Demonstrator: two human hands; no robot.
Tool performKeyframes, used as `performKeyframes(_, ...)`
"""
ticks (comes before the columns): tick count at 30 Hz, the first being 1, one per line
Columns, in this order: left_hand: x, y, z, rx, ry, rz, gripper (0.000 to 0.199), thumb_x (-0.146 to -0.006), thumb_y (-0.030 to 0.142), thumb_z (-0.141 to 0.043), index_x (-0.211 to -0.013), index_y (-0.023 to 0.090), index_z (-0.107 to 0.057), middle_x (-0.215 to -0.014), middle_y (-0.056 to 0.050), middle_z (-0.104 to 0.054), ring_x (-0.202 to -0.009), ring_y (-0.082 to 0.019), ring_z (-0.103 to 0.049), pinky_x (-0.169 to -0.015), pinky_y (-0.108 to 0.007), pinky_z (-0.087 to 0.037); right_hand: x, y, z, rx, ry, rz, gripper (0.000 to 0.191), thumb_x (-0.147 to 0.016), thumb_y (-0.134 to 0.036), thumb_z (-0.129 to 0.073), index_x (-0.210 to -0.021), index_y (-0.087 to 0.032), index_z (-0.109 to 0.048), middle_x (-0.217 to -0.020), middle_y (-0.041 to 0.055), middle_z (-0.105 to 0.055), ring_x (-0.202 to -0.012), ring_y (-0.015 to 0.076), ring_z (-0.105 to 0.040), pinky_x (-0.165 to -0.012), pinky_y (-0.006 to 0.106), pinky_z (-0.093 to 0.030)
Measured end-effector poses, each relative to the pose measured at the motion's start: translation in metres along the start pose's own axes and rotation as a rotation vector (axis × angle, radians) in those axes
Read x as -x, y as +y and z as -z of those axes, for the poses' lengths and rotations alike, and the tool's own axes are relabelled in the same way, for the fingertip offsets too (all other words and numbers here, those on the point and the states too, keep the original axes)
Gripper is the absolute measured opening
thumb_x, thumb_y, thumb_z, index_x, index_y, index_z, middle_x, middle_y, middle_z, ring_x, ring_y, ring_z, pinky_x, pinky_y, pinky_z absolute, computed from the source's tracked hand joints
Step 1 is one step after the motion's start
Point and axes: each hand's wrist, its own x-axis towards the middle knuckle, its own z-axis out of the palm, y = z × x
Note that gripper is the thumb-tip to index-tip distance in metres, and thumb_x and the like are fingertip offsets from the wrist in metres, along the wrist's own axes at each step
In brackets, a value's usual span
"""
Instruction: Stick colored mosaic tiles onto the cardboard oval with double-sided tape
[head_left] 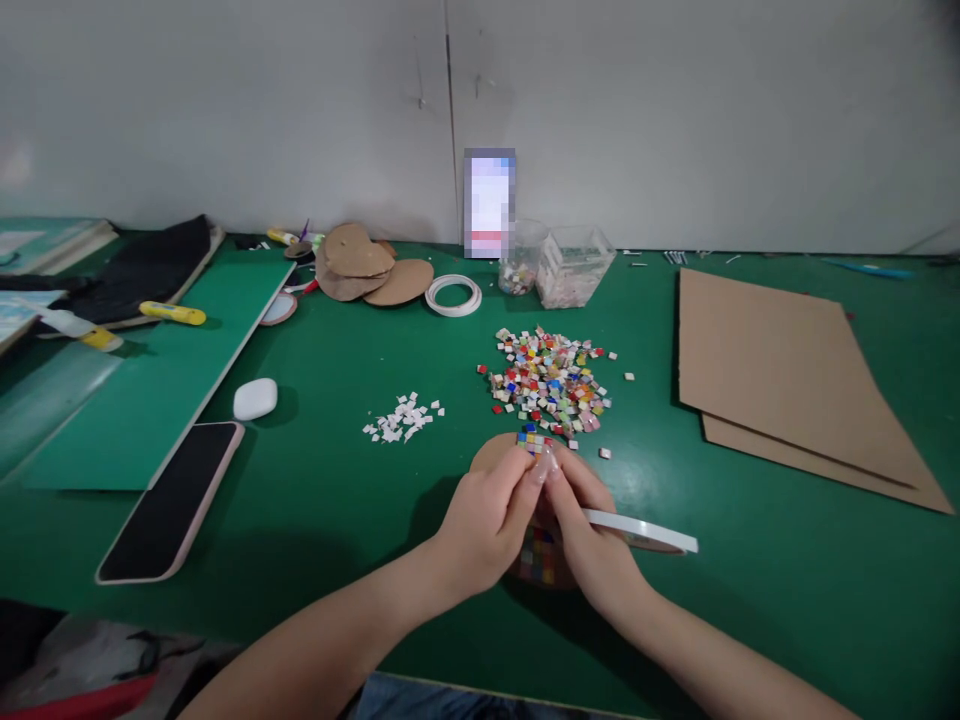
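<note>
My left hand [484, 510] and my right hand [596, 525] meet over a round piece of cardboard [486, 452] on the green table. Their thumbs and fingertips are pressed together, and whatever is pinched between them is too small to make out. A roll of white tape [641, 530] sticks out to the right from under my right hand, which is closed around it. Coloured mosaic tiles [534, 441] sit in rows at the cardboard's far edge, and more show near its close edge. The hands hide the middle of the disc.
Just beyond the disc lies a pile of loose mosaic tiles [551, 380], with white scraps [405, 418] left of it. Cardboard sheets [772, 370] lie right. A phone [172, 510], white case [256, 399] and yellow cutter [172, 313] are left; tubs [574, 270] stand behind.
</note>
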Motion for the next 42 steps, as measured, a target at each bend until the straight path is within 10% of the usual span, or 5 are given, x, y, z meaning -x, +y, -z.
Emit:
performKeyframes(18, -0.004, 0.007, 0.026, -0.102, -0.119, 0.056, 0.029, -0.091, 0.032, -0.031, -0.067, 0.018, -0.040, -0.063, 0.003, -0.042, -0.059, -0.010, -0.038, -0.055, -0.022, -0.031, -0.020, 0.006, 0.013, 0.119, 0.013, 0.213, 0.042, -0.092, -0.044, -0.033, -0.058, -0.020, -0.038, -0.053, -0.0036, -0.037, -0.050, 0.0110, -0.035, -0.049, 0.025, -0.029)
performKeyframes(26, 0.041, -0.003, 0.000, -0.391, -0.189, 0.294, 0.029, -0.090, 0.027, -0.030, -0.063, 0.019, -0.039, -0.059, 0.002, -0.049, -0.053, -0.011, -0.045, -0.050, -0.023, -0.025, -0.030, 0.021, 0.009, 0.067, -0.019, 0.125, 0.041, -0.091, -0.045, -0.034, -0.058, -0.020, -0.039, -0.050, -0.0047, -0.037, -0.046, 0.0103, -0.035, -0.047, 0.025, -0.028)
performKeyframes(42, 0.038, 0.010, -0.021, -0.881, -0.224, 0.399, 0.027, -0.092, 0.021, -0.026, -0.080, 0.018, -0.050, -0.076, -0.004, -0.062, -0.072, -0.019, -0.060, -0.057, -0.026, -0.033, -0.029, 0.025, 0.010, 0.257, -0.074, 0.213, 0.039, -0.093, -0.039, -0.031, -0.059, -0.020, -0.034, -0.052, -0.0041, -0.038, -0.049, 0.0112, -0.036, -0.050, 0.025, -0.027)
